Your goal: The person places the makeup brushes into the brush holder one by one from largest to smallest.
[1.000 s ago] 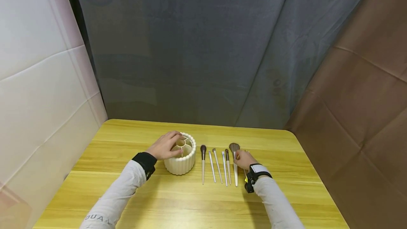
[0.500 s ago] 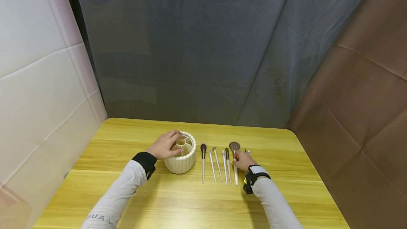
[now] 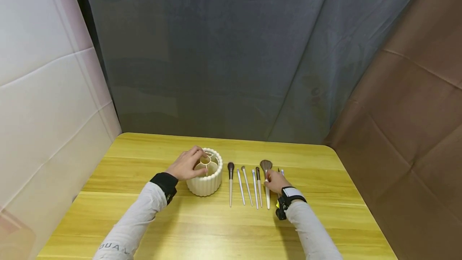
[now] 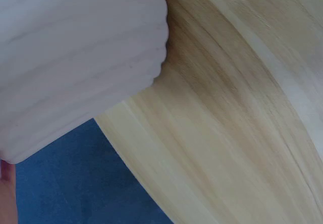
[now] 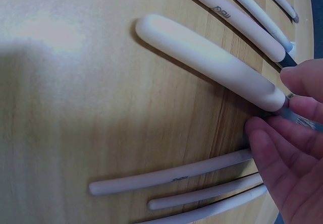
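Observation:
A cream ribbed round holder point(image 3: 204, 185) with inner dividers stands on the yellow wooden table point(image 3: 216, 232). My left hand point(image 3: 187, 166) grips its near-left rim; the left wrist view shows only its ribbed wall point(image 4: 75, 57). To its right several makeup brushes point(image 3: 242, 187) lie side by side. My right hand point(image 3: 276, 181) pinches the large white-handled powder brush point(image 3: 267, 201) at its ferrule, and the brush still lies flat. In the right wrist view the fingertips point(image 5: 267, 133) close on that thick handle point(image 5: 212, 62). More thin handles point(image 5: 171, 176) lie under the palm.
A grey curtain hangs behind the table, a white panel stands to the left and a brown sheet to the right. Bare wood stretches in front of the brushes and behind the holder. The table's edge point(image 4: 131, 148) shows in the left wrist view.
My right hand has crept slightly left and settled on the large brush's ferrule. The left hand and the holder have stayed put.

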